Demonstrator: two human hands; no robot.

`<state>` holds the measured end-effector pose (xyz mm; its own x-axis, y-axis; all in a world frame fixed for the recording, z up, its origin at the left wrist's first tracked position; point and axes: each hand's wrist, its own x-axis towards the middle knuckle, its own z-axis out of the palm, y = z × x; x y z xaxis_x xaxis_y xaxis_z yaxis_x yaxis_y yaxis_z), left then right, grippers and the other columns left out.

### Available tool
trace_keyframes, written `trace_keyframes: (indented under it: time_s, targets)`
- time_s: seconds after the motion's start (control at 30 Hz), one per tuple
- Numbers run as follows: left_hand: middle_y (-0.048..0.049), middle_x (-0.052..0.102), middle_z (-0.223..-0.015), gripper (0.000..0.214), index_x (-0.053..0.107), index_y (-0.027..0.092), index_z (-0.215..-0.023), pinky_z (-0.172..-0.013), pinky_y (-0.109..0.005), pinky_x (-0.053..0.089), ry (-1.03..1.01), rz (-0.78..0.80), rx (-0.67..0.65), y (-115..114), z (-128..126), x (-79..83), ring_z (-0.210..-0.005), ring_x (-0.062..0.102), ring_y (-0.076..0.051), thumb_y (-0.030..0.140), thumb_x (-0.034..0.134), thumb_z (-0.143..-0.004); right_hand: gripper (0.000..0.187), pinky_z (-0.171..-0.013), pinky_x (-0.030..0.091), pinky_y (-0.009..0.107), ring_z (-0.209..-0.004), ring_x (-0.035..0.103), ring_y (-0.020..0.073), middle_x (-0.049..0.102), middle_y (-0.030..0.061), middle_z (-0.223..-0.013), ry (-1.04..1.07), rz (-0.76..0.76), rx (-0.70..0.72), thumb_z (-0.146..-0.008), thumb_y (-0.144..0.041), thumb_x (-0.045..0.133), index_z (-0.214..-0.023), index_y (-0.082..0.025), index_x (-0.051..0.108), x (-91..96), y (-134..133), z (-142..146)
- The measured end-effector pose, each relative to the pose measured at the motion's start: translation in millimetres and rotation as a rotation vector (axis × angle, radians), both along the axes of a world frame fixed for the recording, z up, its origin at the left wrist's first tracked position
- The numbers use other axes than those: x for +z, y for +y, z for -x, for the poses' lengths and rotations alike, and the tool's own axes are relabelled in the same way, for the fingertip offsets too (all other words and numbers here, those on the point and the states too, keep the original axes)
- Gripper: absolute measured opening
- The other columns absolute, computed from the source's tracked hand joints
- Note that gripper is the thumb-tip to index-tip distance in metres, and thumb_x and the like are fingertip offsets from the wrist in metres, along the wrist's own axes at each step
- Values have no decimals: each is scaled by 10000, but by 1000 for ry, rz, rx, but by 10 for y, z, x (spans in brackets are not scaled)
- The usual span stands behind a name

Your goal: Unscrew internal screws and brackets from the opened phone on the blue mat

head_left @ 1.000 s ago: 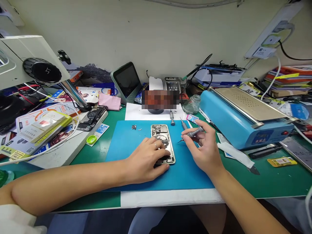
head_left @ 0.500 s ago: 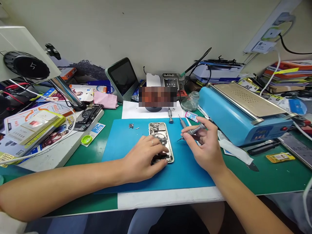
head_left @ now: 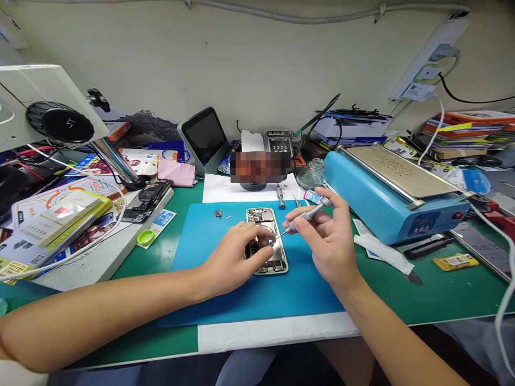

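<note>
A smartphone (head_left: pixel 265 214) lies on the blue mat (head_left: pixel 201 236) with its back off and its inner parts showing. My left hand (head_left: pixel 235 251) is curled over the phone's left side, thumb and index finger resting on the parts; the other fingertips are hidden. Between thumb and fingers, my right hand (head_left: pixel 332 236) grips a grey precision screwdriver (head_left: pixel 308 214). Its thin tip points left and down at the middle of the phone, close to my left index finger. Whether it touches a screw is too small to tell.
A small module (head_left: pixel 218 213) lies on the mat left of the phone. Another screwdriver (head_left: pixel 280 197) stands behind on white paper. To the right sit a blue heating machine (head_left: pixel 362 198) and a glass jar (head_left: pixel 315 171). A microscope stand (head_left: pixel 120 161) and stacked boxes (head_left: pixel 56 214) fill the left.
My right hand has brought the screwdriver left, from beside the phone to over its middle. My left thumb and index finger have shifted up the phone a little. The camera view has tilted up slightly.
</note>
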<state>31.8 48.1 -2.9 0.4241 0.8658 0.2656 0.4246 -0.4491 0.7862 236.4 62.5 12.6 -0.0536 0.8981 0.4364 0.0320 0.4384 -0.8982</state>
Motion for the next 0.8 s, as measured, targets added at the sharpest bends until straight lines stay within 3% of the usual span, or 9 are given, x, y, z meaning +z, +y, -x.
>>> trace_keyframes:
  time_s: [0.4,0.8]
  targets:
    - [-18,784,-1060,170,745,243,-1076,-923,-430,450,-2,41,-21,25,6,-24,-1001,644,-250,278,585,-1030,487,-741,664,379,-815,757,192,743,-12,-896,73,103,37,-959,-320,713,-1352,-321,424,-80,-38,-1]
    - [3,797,-961,159,763,252,-972,-901,-409,433,-9,41,-54,26,4,31,-955,671,-238,268,610,-1014,500,-751,679,398,-869,778,215,736,-9,-904,39,116,22,-955,-319,716,-1356,-327,417,-114,-18,15]
